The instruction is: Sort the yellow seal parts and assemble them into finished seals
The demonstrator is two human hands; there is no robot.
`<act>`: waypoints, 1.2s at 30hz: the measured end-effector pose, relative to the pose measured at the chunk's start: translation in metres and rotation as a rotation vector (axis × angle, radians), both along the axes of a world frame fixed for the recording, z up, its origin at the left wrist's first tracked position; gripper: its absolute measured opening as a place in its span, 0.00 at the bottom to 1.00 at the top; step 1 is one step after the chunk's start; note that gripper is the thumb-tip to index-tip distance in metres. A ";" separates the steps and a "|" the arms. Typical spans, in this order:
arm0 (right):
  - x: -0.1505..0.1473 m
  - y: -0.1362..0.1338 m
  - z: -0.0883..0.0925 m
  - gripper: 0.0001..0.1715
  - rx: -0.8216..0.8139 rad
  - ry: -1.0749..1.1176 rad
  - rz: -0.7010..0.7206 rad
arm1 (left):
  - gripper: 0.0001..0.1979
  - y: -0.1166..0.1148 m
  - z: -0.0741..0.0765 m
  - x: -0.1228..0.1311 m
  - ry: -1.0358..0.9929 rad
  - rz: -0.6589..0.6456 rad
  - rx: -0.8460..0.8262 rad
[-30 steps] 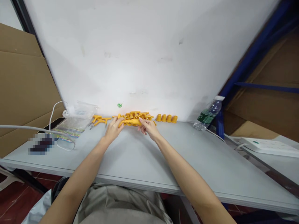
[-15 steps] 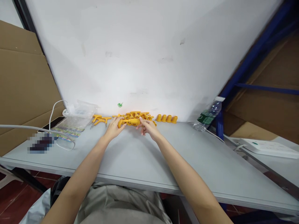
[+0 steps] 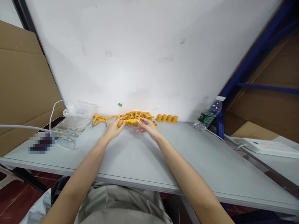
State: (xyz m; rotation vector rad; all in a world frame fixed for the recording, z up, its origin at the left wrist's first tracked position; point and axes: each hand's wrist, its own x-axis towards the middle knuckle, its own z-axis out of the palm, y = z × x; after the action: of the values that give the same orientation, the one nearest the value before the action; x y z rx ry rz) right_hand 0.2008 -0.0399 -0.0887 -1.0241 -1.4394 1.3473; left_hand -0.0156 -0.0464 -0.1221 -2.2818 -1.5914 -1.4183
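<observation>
A yellow plastic corkscrew [image 3: 131, 121] lies sideways between my two hands, just in front of a heap of similar yellow parts [image 3: 135, 113]. My left hand [image 3: 113, 128] is closed around its rounded left end. At the other end, my right hand [image 3: 149, 128] pinches the body, its lower fingers loosely curled beneath. Left of the hands are yellow T-shaped handles [image 3: 99, 119] with metal spirals pointing down. Several yellow cup-shaped caps [image 3: 164, 118] stand in a row to the right. My fingers hide part of the corkscrew and the heap.
A clear plastic bag [image 3: 78, 118], a phone [image 3: 53, 123] and a white cable [image 3: 50, 115] occupy the left of the grey table [image 3: 140, 158]. A plastic bottle [image 3: 209, 114] leans at the right. Behind rises a white panel [image 3: 149, 56]; a white power strip [image 3: 268, 147] sits far right.
The fingers of my right hand have straightened slightly and shifted around the right end of the corkscrew. My left hand stays nearly in place on the other end.
</observation>
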 end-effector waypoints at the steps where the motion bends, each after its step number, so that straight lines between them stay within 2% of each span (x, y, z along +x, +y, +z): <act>1: 0.000 0.000 0.000 0.26 -0.002 0.002 0.002 | 0.13 0.000 0.000 0.000 -0.001 -0.001 -0.002; 16: -0.003 -0.004 0.000 0.15 -0.066 0.054 0.000 | 0.11 0.000 -0.001 0.000 -0.023 0.014 0.006; 29: -0.004 -0.003 -0.003 0.14 -0.071 0.083 0.013 | 0.10 0.002 -0.005 0.000 0.006 0.045 0.030; 36: -0.012 0.000 -0.010 0.14 -0.069 0.135 -0.028 | 0.12 0.011 -0.011 -0.009 0.074 0.070 -0.033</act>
State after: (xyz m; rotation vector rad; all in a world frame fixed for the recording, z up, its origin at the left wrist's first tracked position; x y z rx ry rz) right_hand 0.1887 -0.0396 -0.0992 -0.9745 -1.2820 1.4267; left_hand -0.0243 -0.0351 -0.1328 -2.2437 -1.6670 -1.2863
